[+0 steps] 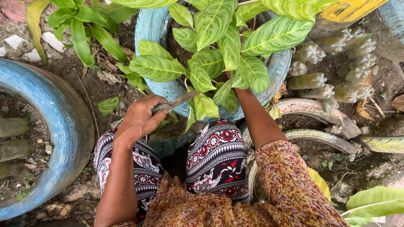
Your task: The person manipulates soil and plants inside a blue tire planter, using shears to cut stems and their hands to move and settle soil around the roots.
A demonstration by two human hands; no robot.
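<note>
My left hand (141, 115) is closed around the handle of a worn, rusty blade (179, 101) that points right toward a light-blue painted tyre planter (147, 29). A plant with broad striped green leaves (219, 50) fills that planter. My right forearm (256, 117) reaches up into the foliage, and the leaves hide the right hand completely. My knees in patterned trousers (214, 155) are just below the planter.
A second blue tyre planter (54, 109) curves along the left. Upturned plastic bottles (332, 71) are stuck in the soil at the upper right. Half-buried painted tyres (320, 111) lie on the right. A long-leaved plant (80, 29) grows at the upper left.
</note>
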